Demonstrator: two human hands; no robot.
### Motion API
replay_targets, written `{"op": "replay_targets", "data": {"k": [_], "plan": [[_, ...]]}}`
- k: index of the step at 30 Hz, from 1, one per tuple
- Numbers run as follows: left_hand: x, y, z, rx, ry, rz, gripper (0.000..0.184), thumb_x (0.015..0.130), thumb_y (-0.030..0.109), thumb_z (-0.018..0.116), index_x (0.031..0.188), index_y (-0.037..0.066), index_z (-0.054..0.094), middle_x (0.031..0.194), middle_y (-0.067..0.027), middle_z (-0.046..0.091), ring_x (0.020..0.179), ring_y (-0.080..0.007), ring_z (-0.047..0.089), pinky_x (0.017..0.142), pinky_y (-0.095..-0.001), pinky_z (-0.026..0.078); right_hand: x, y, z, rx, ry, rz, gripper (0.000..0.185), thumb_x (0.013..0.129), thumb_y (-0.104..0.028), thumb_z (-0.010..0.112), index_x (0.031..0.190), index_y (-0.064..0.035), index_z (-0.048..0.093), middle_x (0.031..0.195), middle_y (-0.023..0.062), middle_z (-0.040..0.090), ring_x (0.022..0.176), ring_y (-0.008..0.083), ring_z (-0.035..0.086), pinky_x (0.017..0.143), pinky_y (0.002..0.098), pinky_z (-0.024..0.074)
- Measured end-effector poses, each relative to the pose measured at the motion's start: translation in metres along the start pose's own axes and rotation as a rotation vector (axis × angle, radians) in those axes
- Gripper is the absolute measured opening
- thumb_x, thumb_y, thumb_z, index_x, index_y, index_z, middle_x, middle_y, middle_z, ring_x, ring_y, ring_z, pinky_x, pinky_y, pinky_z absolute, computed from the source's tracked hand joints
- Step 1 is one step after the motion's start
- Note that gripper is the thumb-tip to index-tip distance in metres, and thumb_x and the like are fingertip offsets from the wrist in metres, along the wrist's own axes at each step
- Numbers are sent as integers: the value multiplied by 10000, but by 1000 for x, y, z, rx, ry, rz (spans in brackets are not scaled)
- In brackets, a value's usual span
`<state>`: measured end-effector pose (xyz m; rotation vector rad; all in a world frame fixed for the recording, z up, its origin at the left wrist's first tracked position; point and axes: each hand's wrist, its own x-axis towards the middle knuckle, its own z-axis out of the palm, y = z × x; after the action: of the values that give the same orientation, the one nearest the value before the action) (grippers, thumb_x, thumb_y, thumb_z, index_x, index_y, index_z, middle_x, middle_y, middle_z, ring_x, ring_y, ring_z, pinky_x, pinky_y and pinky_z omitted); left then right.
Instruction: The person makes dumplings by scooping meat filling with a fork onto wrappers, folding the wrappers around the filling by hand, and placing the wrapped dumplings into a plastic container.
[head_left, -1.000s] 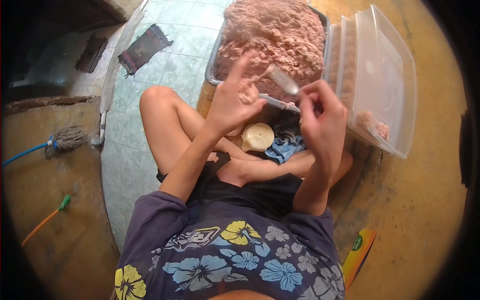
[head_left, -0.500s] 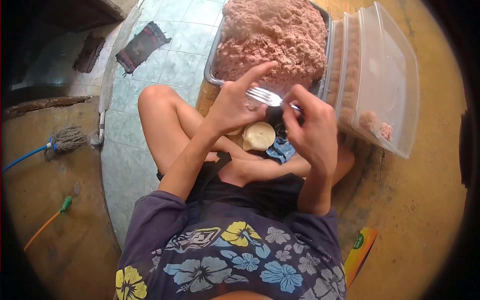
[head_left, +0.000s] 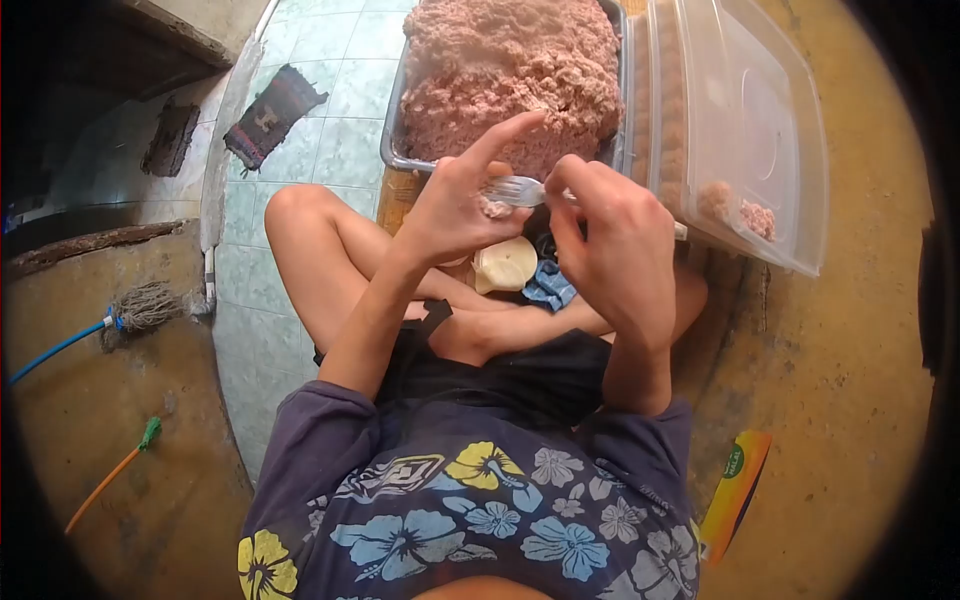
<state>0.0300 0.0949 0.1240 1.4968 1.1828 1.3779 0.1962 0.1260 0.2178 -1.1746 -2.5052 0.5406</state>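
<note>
My right hand (head_left: 615,215) pinches a metal fork (head_left: 515,190) by its handle. The tines reach into my left hand (head_left: 460,205), which is cupped with its index finger stretched away from me. A small lump of pale ground meat (head_left: 495,209) shows in the left palm; whatever lies under it is hidden by the fingers. Just beyond both hands, a big mound of pink ground meat (head_left: 510,75) fills a grey tub (head_left: 397,150). Below the hands, between my crossed legs, lies a stack of round, pale dough wrappers (head_left: 505,263).
Stacked clear plastic containers (head_left: 745,110) stand right of the tub, with rounded meat pieces (head_left: 757,219) inside. Blue cloth or plastic (head_left: 549,287) lies beside the wrappers. A yellow-orange box (head_left: 735,490) is on the floor at right. A mop (head_left: 140,305) and a rug (head_left: 277,117) are at left.
The fork has moved left, deeper into my left palm, and the meat lump there now shows more clearly. The whole view has shifted slightly.
</note>
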Motion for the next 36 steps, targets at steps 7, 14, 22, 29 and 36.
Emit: {"op": "replay_targets", "data": {"k": [7,14,22,29,36], "plan": [[-22,-21,-24,-221,177,-210,1044,712,-63,739,1566,172,186,911,-85,633,736,-103,640,729,-256,534,52,42,56,305,280,225,85,876,-101,612,915,-28,633,710,191,649,639,358,652,582,430,477],[-20,-29,-43,-418,-2,-140,933,711,-80,744,1523,125,331,1057,-67,645,746,-63,595,693,-224,518,24,14,28,174,38,245,84,874,-105,604,867,-25,578,764,192,646,703,354,624,632,443,479],[-16,-15,-31,-324,-102,-43,1058,664,4,835,1543,111,256,1283,-102,600,862,-174,647,791,-294,544,25,40,35,138,53,312,61,857,-85,575,880,-33,594,775,214,653,685,371,670,635,491,519],[-10,-18,28,-352,-28,-143,1094,716,100,873,1563,97,181,986,-82,639,728,-62,563,608,-193,451,-12,49,37,146,153,114,391,784,-29,644,1167,26,585,1215,251,530,1036,451,597,852,466,524],[11,26,80,-260,-112,21,1083,849,570,651,1584,144,-21,1503,-218,320,1118,-292,562,871,-387,525,-53,57,-32,438,81,126,412,718,-35,750,1112,-30,630,1026,155,601,920,334,653,791,398,541]]}}
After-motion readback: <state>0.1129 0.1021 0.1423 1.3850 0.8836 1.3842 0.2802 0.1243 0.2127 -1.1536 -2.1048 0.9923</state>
